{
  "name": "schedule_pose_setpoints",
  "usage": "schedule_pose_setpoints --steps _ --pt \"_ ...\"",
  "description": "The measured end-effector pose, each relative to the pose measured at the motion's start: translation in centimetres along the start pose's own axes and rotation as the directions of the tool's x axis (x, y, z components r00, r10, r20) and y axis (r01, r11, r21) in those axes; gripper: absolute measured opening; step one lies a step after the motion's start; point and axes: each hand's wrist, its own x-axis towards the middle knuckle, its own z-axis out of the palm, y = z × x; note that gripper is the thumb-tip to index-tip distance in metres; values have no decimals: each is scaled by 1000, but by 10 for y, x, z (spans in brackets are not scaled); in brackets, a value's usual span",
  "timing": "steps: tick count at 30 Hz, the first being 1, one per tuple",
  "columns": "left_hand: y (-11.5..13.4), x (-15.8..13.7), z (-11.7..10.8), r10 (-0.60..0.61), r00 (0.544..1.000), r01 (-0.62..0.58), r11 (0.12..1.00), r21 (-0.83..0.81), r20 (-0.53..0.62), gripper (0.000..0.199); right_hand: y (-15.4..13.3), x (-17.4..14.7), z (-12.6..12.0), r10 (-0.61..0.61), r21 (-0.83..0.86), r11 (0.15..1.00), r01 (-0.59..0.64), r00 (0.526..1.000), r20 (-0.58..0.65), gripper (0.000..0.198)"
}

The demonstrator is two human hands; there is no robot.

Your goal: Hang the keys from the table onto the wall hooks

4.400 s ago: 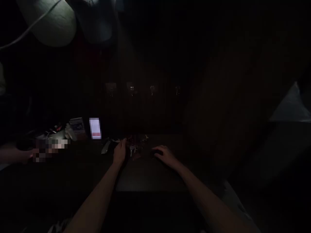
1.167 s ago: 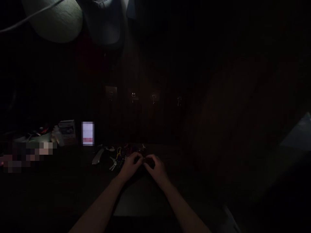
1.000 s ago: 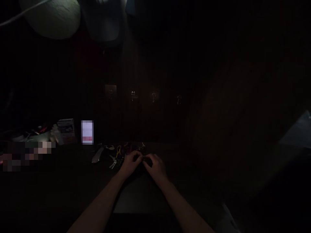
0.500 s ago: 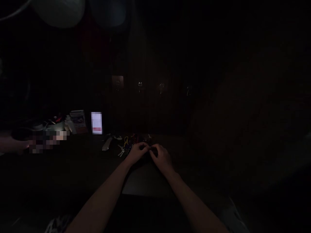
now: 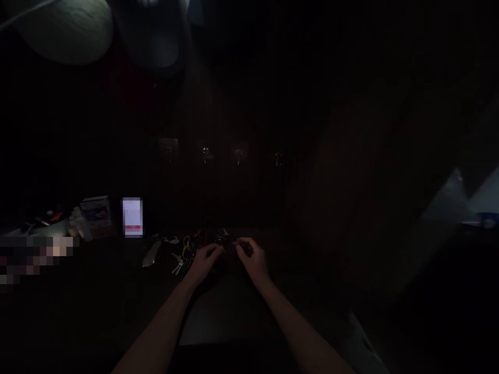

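Note:
In dim light, my left hand [image 5: 203, 262] rests low over the dark tabletop [image 5: 218, 324], thumb and fingers pinched together. What they hold, if anything, is too dark to name. My right hand [image 5: 254, 259] is a short gap to the right. Its thumb and fingers curl around something small and dark at their tips, which I cannot make out. Just left of my left hand lies a bunch of keys [image 5: 178, 266], with a yellow loop [image 5: 186, 244] behind it. Further left is a long, pale, rounded object [image 5: 152, 254]. Small items behind my fingers are partly hidden.
A lit phone-like screen [image 5: 132, 215] stands at the back left, beside an upright box [image 5: 96, 215]. Several small metal clips or hooks [image 5: 206, 153] line the dark back panel. Large pale rounded shapes [image 5: 70, 31] hang at the upper left. A blurred-out patch [image 5: 35, 257] covers the left edge.
My hands have drawn apart; before, their fingertips met. The view has shifted, moving the scene left and down. The other hand at the left edge no longer shows.

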Motion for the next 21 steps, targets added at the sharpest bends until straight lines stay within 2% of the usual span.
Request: schedule_pose_setpoints --steps 3,5,11,15,21 --pt "0 -1 0 -23 1000 23 1000 5 -4 37 1 17 -8 68 128 990 -61 996 -52 20" --pt "-1 -1 0 10 999 -8 999 43 -46 38 1 33 -16 85 140 988 -71 992 -91 24" --pt "-4 1 -5 182 956 -144 974 172 -231 41 -9 104 -50 45 106 994 -14 953 -299 27" --pt "-1 1 -7 193 944 -136 967 217 -269 43 -24 157 -75 5 72 997 31 891 -453 27" --pt "0 2 -6 197 937 -136 967 217 -289 42 -41 213 -98 -95 -82 995 60 834 -543 25"
